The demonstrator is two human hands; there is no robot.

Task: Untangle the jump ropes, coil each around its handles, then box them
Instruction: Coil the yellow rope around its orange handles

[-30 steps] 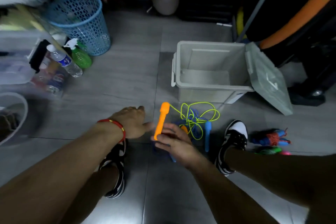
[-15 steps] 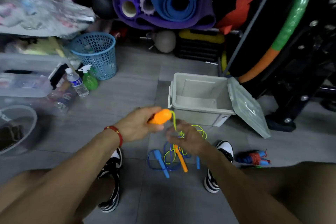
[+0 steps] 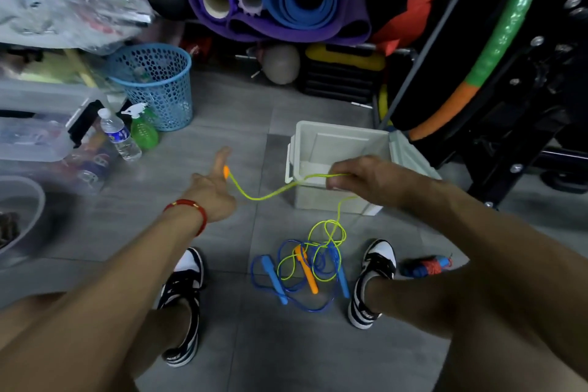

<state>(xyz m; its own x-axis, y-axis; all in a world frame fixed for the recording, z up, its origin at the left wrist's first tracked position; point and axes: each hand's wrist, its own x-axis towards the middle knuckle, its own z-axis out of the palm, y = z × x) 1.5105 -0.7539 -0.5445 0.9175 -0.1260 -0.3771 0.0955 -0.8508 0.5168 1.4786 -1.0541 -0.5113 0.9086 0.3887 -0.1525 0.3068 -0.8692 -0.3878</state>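
My left hand (image 3: 211, 192) holds an orange handle (image 3: 226, 170), mostly hidden behind the palm. A yellow-green rope (image 3: 270, 196) runs from it to my right hand (image 3: 366, 178), which pinches the cord in front of the box. From there the cord drops to a tangle on the floor between my shoes. In that tangle lie the second orange handle (image 3: 307, 270), a blue rope (image 3: 296, 304) and two blue handles (image 3: 274, 280) (image 3: 341, 274). The open grey box (image 3: 321, 197) stands behind the tangle, its lid (image 3: 413, 157) hanging to the right.
A coiled red-and-blue rope (image 3: 426, 267) lies by my right shoe. A blue basket (image 3: 156, 83), water bottle (image 3: 119, 135) and green spray bottle (image 3: 141, 129) stand at left beside clear bins. Rolled mats and black gym equipment crowd the back and right.
My hands have moved apart and up, stretching the yellow-green cord between them. The right hand slid along the cord toward the box. The view tilted upward.
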